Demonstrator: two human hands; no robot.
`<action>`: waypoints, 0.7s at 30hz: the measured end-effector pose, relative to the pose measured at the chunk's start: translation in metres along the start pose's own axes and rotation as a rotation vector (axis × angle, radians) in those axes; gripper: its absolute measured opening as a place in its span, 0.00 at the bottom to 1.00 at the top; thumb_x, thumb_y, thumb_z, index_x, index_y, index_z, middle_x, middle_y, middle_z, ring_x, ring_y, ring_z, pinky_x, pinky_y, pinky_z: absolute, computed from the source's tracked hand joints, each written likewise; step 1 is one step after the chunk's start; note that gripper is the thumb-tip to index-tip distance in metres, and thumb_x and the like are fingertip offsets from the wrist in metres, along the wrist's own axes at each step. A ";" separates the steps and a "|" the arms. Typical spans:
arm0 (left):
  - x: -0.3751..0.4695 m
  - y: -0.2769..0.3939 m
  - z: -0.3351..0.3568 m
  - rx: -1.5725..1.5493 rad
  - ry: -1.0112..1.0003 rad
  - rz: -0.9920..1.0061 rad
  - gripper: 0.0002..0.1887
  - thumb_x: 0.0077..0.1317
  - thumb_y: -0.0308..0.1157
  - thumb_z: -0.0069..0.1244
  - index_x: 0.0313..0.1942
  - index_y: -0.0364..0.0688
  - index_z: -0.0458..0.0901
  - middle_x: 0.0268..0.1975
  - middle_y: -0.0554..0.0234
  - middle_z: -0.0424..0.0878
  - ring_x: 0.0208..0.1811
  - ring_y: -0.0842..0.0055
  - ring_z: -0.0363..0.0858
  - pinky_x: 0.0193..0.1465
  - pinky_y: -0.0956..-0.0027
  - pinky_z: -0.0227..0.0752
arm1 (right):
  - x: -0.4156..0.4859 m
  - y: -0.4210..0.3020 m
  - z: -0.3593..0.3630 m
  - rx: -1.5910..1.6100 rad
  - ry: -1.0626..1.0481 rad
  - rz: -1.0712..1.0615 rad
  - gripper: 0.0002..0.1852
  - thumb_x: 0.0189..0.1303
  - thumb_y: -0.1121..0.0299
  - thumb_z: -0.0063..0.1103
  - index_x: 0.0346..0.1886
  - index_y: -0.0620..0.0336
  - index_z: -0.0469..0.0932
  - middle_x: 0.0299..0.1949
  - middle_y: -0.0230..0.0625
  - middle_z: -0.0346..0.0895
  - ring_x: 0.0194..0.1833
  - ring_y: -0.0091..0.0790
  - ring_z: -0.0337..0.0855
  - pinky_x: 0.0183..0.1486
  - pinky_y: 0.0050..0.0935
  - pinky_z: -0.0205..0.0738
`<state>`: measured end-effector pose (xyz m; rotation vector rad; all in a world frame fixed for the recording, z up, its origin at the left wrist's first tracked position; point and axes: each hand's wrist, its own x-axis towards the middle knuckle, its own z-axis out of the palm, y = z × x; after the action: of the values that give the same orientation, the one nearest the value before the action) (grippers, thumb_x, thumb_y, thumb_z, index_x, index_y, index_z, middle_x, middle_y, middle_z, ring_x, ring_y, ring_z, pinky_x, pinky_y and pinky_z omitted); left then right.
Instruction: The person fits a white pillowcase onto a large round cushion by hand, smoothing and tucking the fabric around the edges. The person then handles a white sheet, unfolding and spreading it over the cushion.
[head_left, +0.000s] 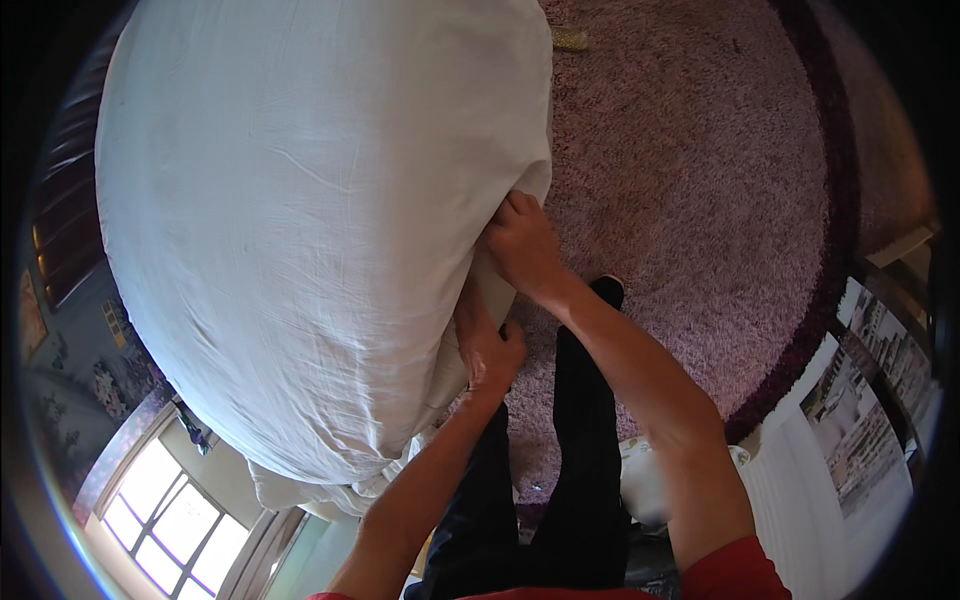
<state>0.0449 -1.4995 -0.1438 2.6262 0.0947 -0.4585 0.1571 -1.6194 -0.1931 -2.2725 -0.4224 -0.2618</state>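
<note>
A white bed sheet (315, 195) is spread over a mattress and hangs over its right side, with fine creases towards the near corner. My right hand (521, 244) pinches the sheet at the mattress's side edge, fingers curled into the cloth, and a fold rises just above the knuckles. Lower down, my left hand (491, 352) reaches beneath the hanging sheet against the pale side of the bed (496, 296). Its thumb shows on the outside; the other fingers are largely covered by cloth.
Pink shaggy carpet (690, 210) with a dark border (832, 165) covers the floor on the right. A dark tufted headboard (71, 180) stands at the far left. Bunched white cloth (300, 487) hangs at the near corner. A window (176, 517) is at lower left. A yellowish patterned item (568, 38) lies beside the bed.
</note>
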 end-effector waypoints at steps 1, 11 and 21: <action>0.003 0.012 -0.004 -0.034 0.034 0.050 0.47 0.53 0.27 0.57 0.72 0.27 0.52 0.69 0.25 0.58 0.73 0.38 0.53 0.75 0.48 0.50 | 0.004 0.001 0.001 0.007 -0.004 0.022 0.15 0.39 0.72 0.63 0.36 0.60 0.84 0.45 0.41 0.76 0.50 0.44 0.73 0.54 0.42 0.68; 0.094 -0.007 -0.001 0.111 -0.212 0.009 0.36 0.54 0.33 0.58 0.62 0.28 0.68 0.61 0.30 0.72 0.64 0.41 0.69 0.67 0.50 0.63 | -0.002 0.027 -0.021 0.418 0.073 0.723 0.18 0.55 0.70 0.65 0.49 0.63 0.76 0.44 0.46 0.76 0.43 0.53 0.78 0.47 0.46 0.73; 0.029 0.066 0.007 -0.022 0.127 0.101 0.38 0.55 0.24 0.53 0.67 0.24 0.58 0.66 0.26 0.61 0.66 0.35 0.63 0.66 0.48 0.64 | 0.038 0.017 -0.030 0.075 -0.084 0.212 0.16 0.50 0.74 0.63 0.45 0.62 0.80 0.50 0.40 0.78 0.54 0.45 0.75 0.59 0.45 0.67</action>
<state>0.0796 -1.5615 -0.1306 2.6224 0.0072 -0.2545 0.1976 -1.6440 -0.1728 -2.2385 -0.2272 -0.0414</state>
